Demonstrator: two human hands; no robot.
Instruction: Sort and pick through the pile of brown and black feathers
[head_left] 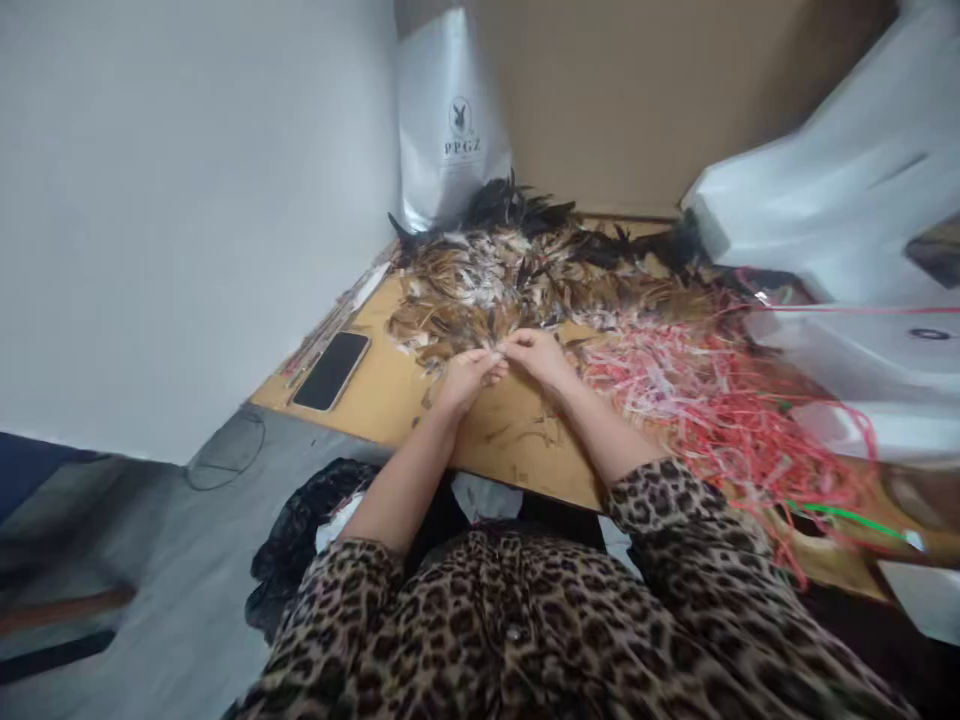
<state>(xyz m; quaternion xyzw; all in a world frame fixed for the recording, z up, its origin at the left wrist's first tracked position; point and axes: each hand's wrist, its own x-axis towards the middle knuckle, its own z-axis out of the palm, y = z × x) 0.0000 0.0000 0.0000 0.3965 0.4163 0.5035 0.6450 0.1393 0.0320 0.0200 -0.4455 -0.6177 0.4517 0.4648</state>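
My left hand (471, 378) and my right hand (534, 355) meet over the near edge of a feather pile (487, 270). Both are closed in a pinch, their fingertips touching or almost touching. Brown feathers (491, 325) fan out just beyond the fingertips, and the pinched ends are hidden by my fingers. The pile is brown and white in front, with long black feathers (514, 205) at the back. To the right of my right hand lies a tangled heap of pink and red strips (697, 390).
A phone (331, 370) lies on the wooden table (517, 450) at the left, near a white wall (187, 200). Behind the feathers stands a white printed bag (454, 130). Large white bags (810, 190) crowd the right side. A green strip (847, 515) lies at the lower right.
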